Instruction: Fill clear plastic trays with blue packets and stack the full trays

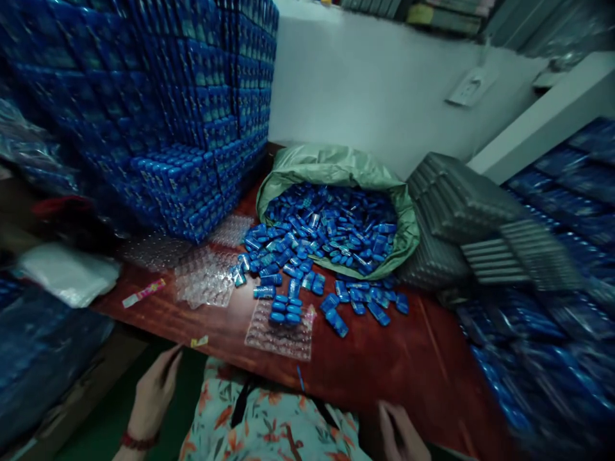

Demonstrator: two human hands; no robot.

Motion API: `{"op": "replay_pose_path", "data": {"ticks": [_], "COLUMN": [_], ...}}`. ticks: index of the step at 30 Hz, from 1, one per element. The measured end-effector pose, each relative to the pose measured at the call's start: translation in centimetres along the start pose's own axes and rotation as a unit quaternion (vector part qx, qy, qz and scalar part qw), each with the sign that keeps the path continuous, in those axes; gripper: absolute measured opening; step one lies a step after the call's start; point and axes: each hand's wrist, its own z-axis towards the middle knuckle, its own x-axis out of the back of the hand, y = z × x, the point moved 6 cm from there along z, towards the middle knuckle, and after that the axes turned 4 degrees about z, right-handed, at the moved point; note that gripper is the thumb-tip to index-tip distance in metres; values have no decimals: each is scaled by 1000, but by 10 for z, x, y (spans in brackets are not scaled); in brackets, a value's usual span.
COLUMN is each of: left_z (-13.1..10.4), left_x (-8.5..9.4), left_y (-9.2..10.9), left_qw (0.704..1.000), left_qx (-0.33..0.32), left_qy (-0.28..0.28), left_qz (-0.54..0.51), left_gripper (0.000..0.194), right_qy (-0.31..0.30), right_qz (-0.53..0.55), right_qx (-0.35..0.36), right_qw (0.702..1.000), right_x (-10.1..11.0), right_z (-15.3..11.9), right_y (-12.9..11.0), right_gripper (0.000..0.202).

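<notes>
My left hand (156, 390), wearing a dark red bead bracelet, is beside the table's front edge with its fingers stretched out and nothing visible in them. A small yellow wrapper (199, 342) lies nearest to it. At the lower right, my right hand (402, 434) is partly blurred near the table edge, fingers extended and apart, seemingly holding nothing. Between them, a clear plastic tray (278, 339) with moulded pockets lies on the red-brown table. Several small blue bottles (286, 310) stand in rows at its back part. Other blue bottles (336, 322) lie loose beside the tray.
A green sack (408, 237) lies on its side, spilling blue bottles. Tall stacks of packed blue bottles (196, 186) rise at left. Clear trays (204, 278) and a pink strip (144, 292) lie left. Grey stacked trays (461, 192) and blue packs (523, 314) stand right.
</notes>
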Motion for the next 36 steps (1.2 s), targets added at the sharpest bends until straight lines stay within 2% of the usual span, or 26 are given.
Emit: {"op": "replay_pose_path", "data": {"ticks": [2, 5, 6, 8, 11, 15, 16, 18, 20, 22, 25, 27, 29, 33, 36], "left_z": [8, 8, 6, 2, 0, 14, 21, 34, 43, 46, 47, 45, 43, 40, 40], "left_x": [-2, -32, -45, -69, -88, -83, -81, -83, -93, -104, -117, -122, -125, -130, -129], "left_y": [45, 107, 121, 135, 142, 152, 157, 170, 184, 191, 188, 184, 181, 177, 175], "left_qw": [998, 991, 989, 989, 989, 990, 989, 982, 968, 955, 954, 952, 952, 959, 958], "left_qx": [-36, -107, -116, -112, -104, -107, -113, -150, -197, -205, -141, -108, -92, -75, -77], "left_qy": [25, -29, -50, -84, -106, -71, -67, -94, -154, -212, -251, -258, -259, -253, -252], "left_qz": [-38, -72, -71, -55, -25, 54, 72, 63, 8, -40, -86, -122, -134, -108, -110], "left_gripper": [33, 31, 33, 38, 43, 38, 38, 42, 44, 41, 39, 40, 38, 39, 45], "right_qy": [-14, -46, -56, -79, -122, -201, -220, -258, -283, -296, -292, -282, -290, -299, -262], "right_qz": [19, 23, 19, -6, -91, -241, -255, -249, -223, -204, -151, -65, 44, 242, 294], "right_qx": [15, 9, 18, 56, 112, 120, 119, 117, 110, 93, 64, 45, -11, -183, -238], "right_qw": [1000, 999, 998, 995, 982, 942, 934, 926, 926, 929, 942, 956, 956, 905, 888], "right_x": [-16, -44, -53, -70, -90, -110, -113, -117, -117, -114, -110, -112, -120, -141, -147], "right_z": [35, 86, 99, 118, 134, 148, 150, 151, 149, 145, 139, 137, 132, 114, 110], "right_y": [-6, -16, -20, -28, -40, -51, -53, -56, -55, -46, -29, -21, -19, -34, -46], "right_gripper": [31, 36, 38, 41, 40, 36, 37, 40, 43, 43, 39, 38, 39, 49, 50]}}
